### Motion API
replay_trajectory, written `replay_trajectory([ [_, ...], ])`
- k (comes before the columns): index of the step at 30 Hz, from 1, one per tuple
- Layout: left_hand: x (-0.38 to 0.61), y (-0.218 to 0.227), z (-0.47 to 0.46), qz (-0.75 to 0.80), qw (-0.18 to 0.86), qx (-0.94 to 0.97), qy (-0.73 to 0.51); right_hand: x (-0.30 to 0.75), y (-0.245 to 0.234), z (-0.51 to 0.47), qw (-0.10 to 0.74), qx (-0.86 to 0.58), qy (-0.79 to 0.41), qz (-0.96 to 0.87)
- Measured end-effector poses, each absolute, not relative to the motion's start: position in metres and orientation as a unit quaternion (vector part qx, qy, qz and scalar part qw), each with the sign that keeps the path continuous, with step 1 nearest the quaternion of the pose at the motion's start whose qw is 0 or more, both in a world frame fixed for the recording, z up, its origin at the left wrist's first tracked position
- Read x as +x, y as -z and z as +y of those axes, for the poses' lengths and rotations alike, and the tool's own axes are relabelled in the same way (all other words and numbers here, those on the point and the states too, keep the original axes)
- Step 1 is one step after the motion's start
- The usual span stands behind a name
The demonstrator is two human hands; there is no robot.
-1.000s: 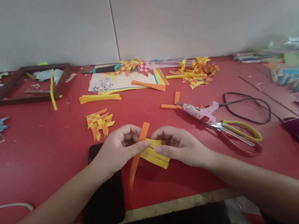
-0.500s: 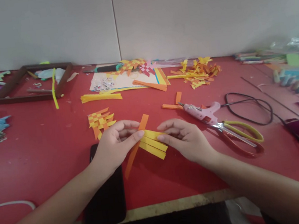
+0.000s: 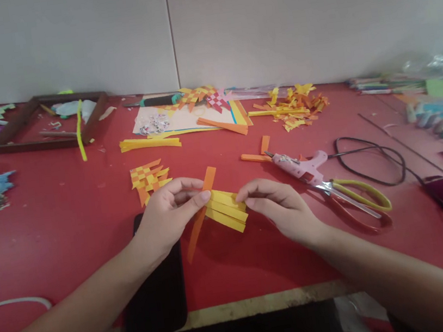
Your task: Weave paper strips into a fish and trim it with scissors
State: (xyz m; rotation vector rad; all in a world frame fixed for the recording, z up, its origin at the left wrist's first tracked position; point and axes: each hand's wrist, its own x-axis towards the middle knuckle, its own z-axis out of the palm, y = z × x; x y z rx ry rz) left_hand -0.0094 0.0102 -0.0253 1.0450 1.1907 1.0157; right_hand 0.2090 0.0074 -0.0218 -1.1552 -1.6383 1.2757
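Between the thumb and fingers of my left hand (image 3: 180, 207) an orange paper strip (image 3: 197, 235) is pinched where it crosses several yellow paper strips (image 3: 228, 212). The yellow strips lie side by side and point to the right. My right hand (image 3: 274, 202) is closed at their right end, thumb and fingertips on the upper yellow strip. A woven orange and yellow paper piece (image 3: 149, 179) lies on the table just beyond my left hand. Under my left wrist rests a black phone (image 3: 161, 295), partly hidden by my forearm.
To the right lie a pink glue gun (image 3: 304, 168) with its black cord and scissors (image 3: 360, 196). Folded yellow strips (image 3: 150, 143), orange strips (image 3: 222, 126) and a heap of paper scraps (image 3: 295, 106) lie farther back. A brown frame (image 3: 37, 145) sits at the back left.
My right thumb and fingertips have shifted slightly right, toward the ends of the yellow strips. The strips in my left hand have moved a little up and tilted slightly.
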Motion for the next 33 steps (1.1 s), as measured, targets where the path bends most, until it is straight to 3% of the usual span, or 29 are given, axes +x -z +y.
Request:
replay_trajectory([
  [6,-0.0092,0.0249,0.0111,0.505,0.591,0.45,-0.44,0.2064,0.0245,0.0075,0.377,-0.449,-0.538,-0.606],
  [16,-0.0094,0.0259,0.0099,0.514,0.558,0.489,-0.431,0.2071,0.025,0.0085,0.356,-0.462,-0.508,-0.634],
  [23,-0.0086,0.0227,0.008,0.512,0.556,0.498,-0.425,0.2038,0.0255,0.0078,0.412,-0.459,-0.484,-0.621],
  [33,-0.0081,0.0237,0.0071,0.512,0.565,0.478,-0.436,0.2048,0.0275,0.006,0.402,-0.492,-0.471,-0.612],
])
